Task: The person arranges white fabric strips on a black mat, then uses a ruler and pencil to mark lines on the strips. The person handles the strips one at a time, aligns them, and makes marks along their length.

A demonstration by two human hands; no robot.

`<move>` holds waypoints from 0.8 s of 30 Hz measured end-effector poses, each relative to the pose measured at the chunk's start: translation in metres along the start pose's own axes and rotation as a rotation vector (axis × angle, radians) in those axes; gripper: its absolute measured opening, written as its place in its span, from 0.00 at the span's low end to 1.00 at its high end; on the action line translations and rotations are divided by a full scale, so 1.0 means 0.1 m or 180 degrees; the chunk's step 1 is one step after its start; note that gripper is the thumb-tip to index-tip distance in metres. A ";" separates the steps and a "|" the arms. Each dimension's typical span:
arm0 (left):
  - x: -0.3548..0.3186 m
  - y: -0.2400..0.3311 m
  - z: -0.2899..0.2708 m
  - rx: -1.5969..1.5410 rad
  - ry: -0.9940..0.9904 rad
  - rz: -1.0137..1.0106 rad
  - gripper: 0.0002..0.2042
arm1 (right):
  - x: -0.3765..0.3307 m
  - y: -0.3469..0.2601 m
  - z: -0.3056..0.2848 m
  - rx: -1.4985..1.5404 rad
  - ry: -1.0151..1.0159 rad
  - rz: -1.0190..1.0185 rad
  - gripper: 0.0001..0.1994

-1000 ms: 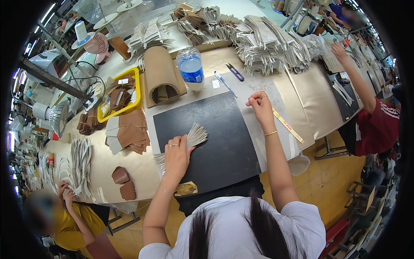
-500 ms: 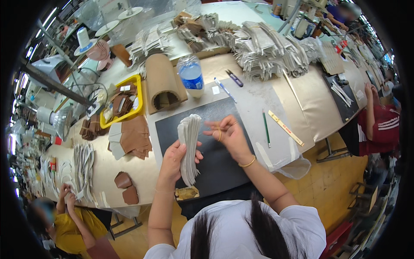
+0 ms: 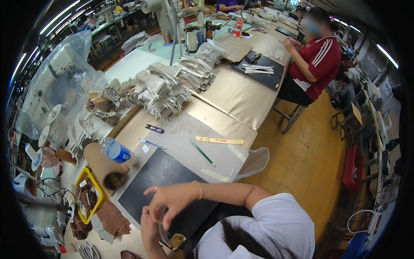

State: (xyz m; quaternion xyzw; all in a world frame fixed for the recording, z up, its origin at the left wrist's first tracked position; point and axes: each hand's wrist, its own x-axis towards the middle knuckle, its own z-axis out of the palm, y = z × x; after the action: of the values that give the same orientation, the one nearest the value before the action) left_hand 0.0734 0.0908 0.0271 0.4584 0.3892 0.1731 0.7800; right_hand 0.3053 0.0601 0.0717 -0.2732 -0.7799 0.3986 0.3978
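My left hand [image 3: 149, 224] is closed round a bundle of thin grey-white strips [image 3: 163, 234], near the front left edge of a black mat [image 3: 172, 168]. Most of the bundle is hidden behind my hands. Over it my right hand [image 3: 172, 200] reaches across, fingers curved and partly blurred. A thin tan rubber band [image 3: 155, 202] shows at its fingers; how far it goes round the bundle is hard to see. A small worn tan patch [image 3: 177, 241] lies at the mat's near edge.
Beyond the mat lie a pen [image 3: 152, 143], thread snips [image 3: 154, 128], a green pencil [image 3: 202, 153] and a yellow ruler [image 3: 221, 140]. A bottle [image 3: 116, 151], cardboard tube [image 3: 105, 170] and yellow basket [image 3: 98, 199] stand left. Strip bundles [image 3: 161, 93] pile behind. A co-worker [image 3: 317, 60] sits right.
My view has swung to the right. My right hand has moved from beside the bundle to over it, meeting my left hand. The bundle, plainly seen before, is now mostly covered.
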 end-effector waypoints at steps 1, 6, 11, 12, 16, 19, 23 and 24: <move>-0.01 0.01 0.07 -0.0453 0.0115 0.0146 0.22 | 0.03 -0.13 0.09 -0.0283 -0.0105 -0.0103 0.15; -0.02 -0.19 0.08 -0.2309 0.0454 0.0868 0.23 | 0.00 -0.03 0.35 0.0460 0.0484 -0.0233 0.10; 0.00 -0.26 0.10 -0.1575 0.0697 0.2136 0.25 | -0.01 0.06 0.46 0.4135 0.1856 0.0010 0.26; 0.01 -0.25 0.11 -0.1166 0.0477 0.2486 0.26 | -0.01 0.06 0.46 0.4591 0.2205 0.0043 0.29; 0.08 -0.12 0.53 0.0530 0.2051 0.2605 0.28 | 0.05 0.22 0.61 0.4365 0.2616 -0.0043 0.40; 0.08 -0.12 0.50 0.0874 0.1925 0.2443 0.27 | 0.01 0.31 0.61 0.2888 0.2508 -0.0167 0.43; -0.04 -0.09 0.35 0.2889 0.1605 0.2072 0.24 | -0.16 0.32 0.49 0.1783 0.1933 0.0481 0.42; -0.08 -0.06 0.36 0.3225 0.1405 0.2090 0.25 | -0.20 0.37 0.47 0.1459 0.1613 0.0689 0.41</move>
State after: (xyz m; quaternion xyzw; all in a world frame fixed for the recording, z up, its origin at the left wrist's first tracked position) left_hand 0.0955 0.0625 0.0356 0.8189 0.4135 0.2879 0.2748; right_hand 0.2809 0.0459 0.0160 -0.3482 -0.5133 0.5226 0.5849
